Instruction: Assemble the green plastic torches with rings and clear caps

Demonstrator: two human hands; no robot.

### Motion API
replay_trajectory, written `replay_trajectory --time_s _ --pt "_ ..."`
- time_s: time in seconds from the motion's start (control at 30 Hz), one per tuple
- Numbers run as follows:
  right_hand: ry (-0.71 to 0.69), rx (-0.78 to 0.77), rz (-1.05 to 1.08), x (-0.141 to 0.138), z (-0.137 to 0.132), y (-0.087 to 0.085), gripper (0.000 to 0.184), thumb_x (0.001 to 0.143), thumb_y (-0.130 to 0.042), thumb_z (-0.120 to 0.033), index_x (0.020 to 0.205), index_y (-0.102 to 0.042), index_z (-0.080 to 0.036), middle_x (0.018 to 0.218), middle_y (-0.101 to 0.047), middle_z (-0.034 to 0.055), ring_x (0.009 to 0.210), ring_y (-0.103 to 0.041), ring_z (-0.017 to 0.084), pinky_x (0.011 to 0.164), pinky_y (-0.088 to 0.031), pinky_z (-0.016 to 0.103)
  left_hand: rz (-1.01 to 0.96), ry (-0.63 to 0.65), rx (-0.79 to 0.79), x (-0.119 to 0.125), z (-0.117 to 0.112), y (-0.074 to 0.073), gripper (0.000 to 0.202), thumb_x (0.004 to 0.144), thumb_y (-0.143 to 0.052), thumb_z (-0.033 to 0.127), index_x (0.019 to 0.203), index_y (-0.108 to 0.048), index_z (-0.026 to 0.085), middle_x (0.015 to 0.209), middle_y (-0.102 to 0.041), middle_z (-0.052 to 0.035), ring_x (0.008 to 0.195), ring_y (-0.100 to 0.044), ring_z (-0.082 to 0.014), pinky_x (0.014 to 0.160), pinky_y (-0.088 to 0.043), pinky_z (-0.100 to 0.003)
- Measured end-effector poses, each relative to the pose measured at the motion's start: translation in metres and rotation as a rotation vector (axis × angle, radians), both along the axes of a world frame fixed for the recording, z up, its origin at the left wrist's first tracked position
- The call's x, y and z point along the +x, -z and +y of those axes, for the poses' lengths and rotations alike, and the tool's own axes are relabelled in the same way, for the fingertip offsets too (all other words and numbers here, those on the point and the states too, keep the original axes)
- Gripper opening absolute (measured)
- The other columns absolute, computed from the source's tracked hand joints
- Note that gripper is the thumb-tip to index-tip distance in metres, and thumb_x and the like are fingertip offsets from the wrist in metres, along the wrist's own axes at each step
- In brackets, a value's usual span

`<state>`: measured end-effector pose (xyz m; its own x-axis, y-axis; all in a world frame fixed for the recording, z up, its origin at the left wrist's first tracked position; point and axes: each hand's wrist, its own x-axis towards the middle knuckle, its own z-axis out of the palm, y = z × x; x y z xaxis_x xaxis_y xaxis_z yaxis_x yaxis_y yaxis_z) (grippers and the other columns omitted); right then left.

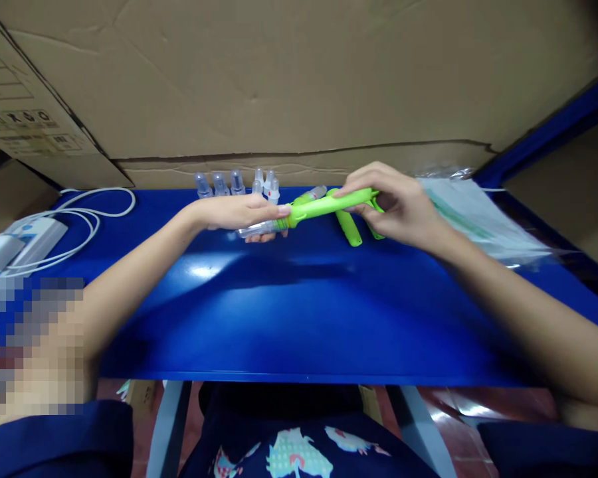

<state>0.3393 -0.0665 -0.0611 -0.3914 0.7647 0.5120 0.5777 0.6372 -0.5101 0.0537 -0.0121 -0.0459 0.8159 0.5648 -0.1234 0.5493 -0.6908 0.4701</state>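
My left hand [236, 211] is closed around the clear tube end [259, 228] of a lime-green stick [329, 205], the thumb on top where clear meets green. At the stick's other end, my right hand [401, 206] pinches the green part between thumb and fingers. The stick is held above the blue table, almost level, its right end slightly higher. Just behind and below it lie another lime-green stick [349, 230] and a green piece with a clear tip [313, 194]. Part of a further green piece [377, 227] shows beneath my right hand.
Several clear caps [219, 184] and small white-and-clear pieces [266, 184] stand behind my left hand. A white power strip with cables [44, 239] is at left, a plastic bag [483, 219] at right. Cardboard [279, 79] walls off the back of the blue table [289, 325].
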Motion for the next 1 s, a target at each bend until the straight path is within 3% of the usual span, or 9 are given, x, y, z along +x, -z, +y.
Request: replay_trajectory --time_s 0.1,0.17,0.27,0.4,0.53,0.63,0.7,0.8,1.0 --pt "-0.074 0.040 -0.068 0.002 -0.002 -0.004 0.034 0.090 -0.068 -0.055 0.106 -0.073 -0.026 0.106 -0.074 0.0101 0.096 -0.068 0.027 0.083 -0.053 0.041 -0.046 0.005 -0.110 -0.001 -0.003 -0.002 0.058 0.104 -0.026 0.057 0.099 -0.070 0.019 0.079 -0.069 -0.0071 0.064 -0.062 -0.0174 0.067 -0.050 -0.032" --pt "-0.072 -0.195 -0.080 0.003 0.000 -0.005 0.053 0.091 -0.061 -0.068 0.115 -0.071 -0.022 0.094 -0.075 0.0091 0.080 -0.070 0.024 0.070 -0.054 0.036 -0.033 -0.005 -0.078 0.002 -0.006 -0.001 0.052 0.102 -0.033 0.056 0.100 -0.067 0.017 0.082 -0.068 -0.0069 0.066 -0.061 -0.0160 0.067 -0.047 -0.029" --pt "-0.033 -0.531 -0.074 0.004 0.007 0.000 0.072 0.096 -0.039 -0.078 0.111 -0.071 -0.016 0.074 -0.071 0.0071 0.058 -0.064 0.018 0.054 -0.050 0.030 0.020 -0.051 0.059 0.006 -0.009 0.000 0.045 0.097 -0.045 0.054 0.102 -0.064 0.014 0.085 -0.068 -0.0073 0.071 -0.060 -0.0161 0.067 -0.042 -0.027" --pt "-0.008 -0.330 0.021 0.006 0.017 0.012 0.072 0.076 -0.075 -0.074 0.123 -0.069 -0.019 0.101 -0.075 0.0101 0.082 -0.070 0.023 0.065 -0.057 0.032 0.057 -0.113 0.179 0.005 -0.009 0.003 0.045 0.096 -0.046 0.055 0.104 -0.063 0.014 0.084 -0.067 -0.0069 0.070 -0.057 -0.0160 0.065 -0.036 -0.026" --pt "-0.009 -0.413 0.059 0.005 0.023 0.020 0.065 0.084 -0.067 -0.074 0.120 -0.070 -0.020 0.104 -0.075 0.0123 0.087 -0.071 0.027 0.072 -0.060 0.040 0.065 -0.126 0.210 0.001 -0.008 0.005 0.044 0.097 -0.045 0.054 0.104 -0.061 0.014 0.082 -0.065 -0.0052 0.067 -0.056 -0.0149 0.063 -0.034 -0.026" --pt "-0.017 -0.351 0.085 0.002 0.025 0.022 0.070 0.073 -0.079 -0.071 0.123 -0.069 -0.022 0.114 -0.073 0.0117 0.098 -0.072 0.029 0.079 -0.061 0.042 0.068 -0.117 0.221 0.001 -0.009 0.007 0.042 0.098 -0.045 0.053 0.104 -0.061 0.014 0.080 -0.064 -0.0044 0.066 -0.056 -0.0147 0.063 -0.035 -0.026" --pt "-0.012 -0.356 0.129 -0.001 0.026 0.023 0.069 0.076 -0.078 -0.071 0.124 -0.068 -0.023 0.110 -0.073 0.0107 0.092 -0.072 0.026 0.074 -0.062 0.040 0.064 -0.119 0.253 0.002 -0.009 0.008 0.043 0.099 -0.046 0.054 0.106 -0.061 0.014 0.078 -0.064 -0.0043 0.065 -0.055 -0.0148 0.064 -0.035 -0.026" --pt "-0.001 -0.463 0.121 -0.002 0.027 0.022 0.056 0.085 -0.068 -0.071 0.108 -0.072 -0.020 0.085 -0.073 0.0080 0.066 -0.066 0.019 0.058 -0.056 0.034 0.074 -0.138 0.263 0.003 -0.008 0.007 0.043 0.098 -0.048 0.054 0.108 -0.061 0.014 0.079 -0.063 -0.0048 0.065 -0.055 -0.0154 0.065 -0.037 -0.026" --pt "0.180 -0.060 0.195 0.016 0.024 0.022 0.046 0.075 -0.083 -0.059 0.097 -0.074 -0.020 0.095 -0.074 0.0073 0.074 -0.062 0.018 0.062 -0.048 0.031 -0.114 -0.212 0.009 -0.016 -0.004 0.003 0.045 0.098 -0.045 0.057 0.100 -0.061 0.015 0.083 -0.064 -0.0057 0.069 -0.058 -0.0154 0.066 -0.044 -0.027"
